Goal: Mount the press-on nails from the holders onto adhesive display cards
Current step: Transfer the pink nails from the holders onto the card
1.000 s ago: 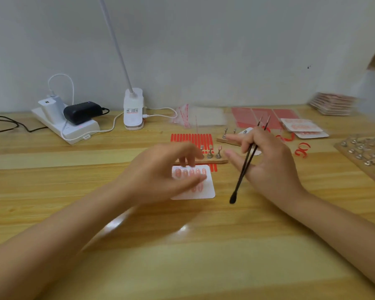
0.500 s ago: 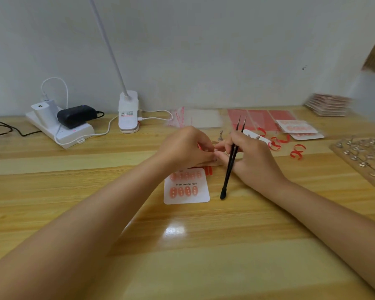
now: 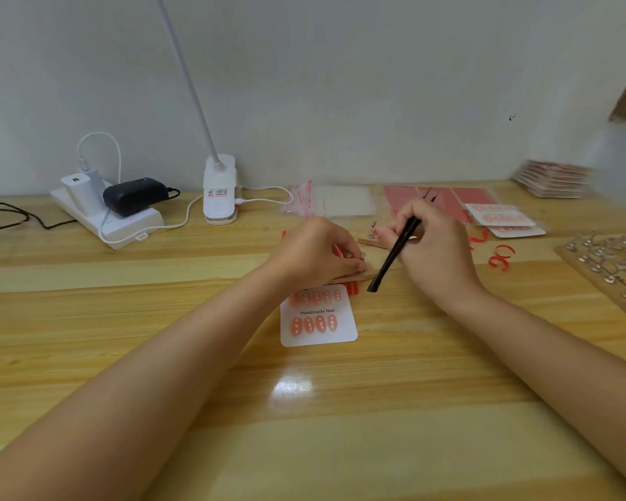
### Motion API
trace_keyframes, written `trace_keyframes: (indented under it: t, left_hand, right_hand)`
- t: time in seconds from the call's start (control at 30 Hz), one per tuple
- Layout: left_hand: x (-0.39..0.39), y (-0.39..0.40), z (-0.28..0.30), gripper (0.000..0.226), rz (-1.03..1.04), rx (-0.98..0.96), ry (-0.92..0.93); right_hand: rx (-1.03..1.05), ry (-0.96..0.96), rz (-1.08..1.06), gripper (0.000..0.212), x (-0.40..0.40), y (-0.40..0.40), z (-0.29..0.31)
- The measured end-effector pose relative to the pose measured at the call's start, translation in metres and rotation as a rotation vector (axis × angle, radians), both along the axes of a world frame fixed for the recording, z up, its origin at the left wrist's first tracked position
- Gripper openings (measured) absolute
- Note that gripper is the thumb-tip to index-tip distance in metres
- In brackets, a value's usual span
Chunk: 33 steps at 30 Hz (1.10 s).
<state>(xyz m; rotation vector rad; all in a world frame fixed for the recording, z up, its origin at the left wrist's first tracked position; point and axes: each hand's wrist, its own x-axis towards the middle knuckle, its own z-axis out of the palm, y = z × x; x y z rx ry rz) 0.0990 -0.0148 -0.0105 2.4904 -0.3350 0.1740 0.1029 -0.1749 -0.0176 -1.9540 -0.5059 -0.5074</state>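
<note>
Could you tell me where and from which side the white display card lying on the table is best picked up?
Judging by how it lies, take the display card by its bare near edge or lower right corner, coming in from the near side. It lies flat, nails fill both rows, and the left hand and wooden holder crowd its far edge.

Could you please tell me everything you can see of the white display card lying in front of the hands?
The white display card is a square of stiff-looking card with rounded corners, lying flat on the wooden table. It is printed "Handmade Nail" across the middle. Five pink nails sit in the upper row and four in the lower. Its top edge is partly hidden by the left hand; whether they touch cannot be told.
</note>
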Motion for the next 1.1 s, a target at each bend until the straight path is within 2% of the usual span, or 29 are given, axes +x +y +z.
trace_keyframes:
  t: [0.1,0.27,0.4,0.47,0.57,0.67,0.87,1.1]
  left_hand:
    - [0.001,0.001,0.003,0.016,-0.028,0.039,0.029]
    - [-0.006,0.014,0.01,0.054,-0.074,0.128,0.043]
    - [-0.033,0.029,0.014,0.038,-0.123,0.006,-0.247]
    - [-0.05,0.035,0.012,0.029,-0.211,0.018,-0.304]
    - [-0.07,0.039,0.001,0.029,-0.277,0.087,-0.254]
    - [-0.079,0.04,-0.012,0.03,-0.251,0.131,-0.218]
    - [-0.081,0.04,-0.016,0.031,-0.27,0.117,-0.198]
    - [-0.08,0.041,-0.022,0.029,-0.287,0.081,-0.22]
  right_hand:
    - [0.017,-0.022,0.051,0.037,-0.014,-0.002,0.004]
    - [-0.07,-0.078,0.158,0.038,-0.042,-0.003,-0.001]
    - [-0.141,-0.082,0.232,0.036,-0.053,-0.005,-0.009]
    - [-0.166,-0.092,0.271,0.042,-0.055,-0.005,-0.012]
    - [-0.223,-0.145,0.278,0.048,-0.056,-0.002,-0.015]
    - [-0.287,-0.176,0.271,0.051,-0.056,-0.001,-0.016]
    - [-0.405,-0.141,0.264,0.024,-0.056,-0.003,-0.02]
    - [-0.504,-0.271,0.246,0.021,-0.058,-0.003,-0.019]
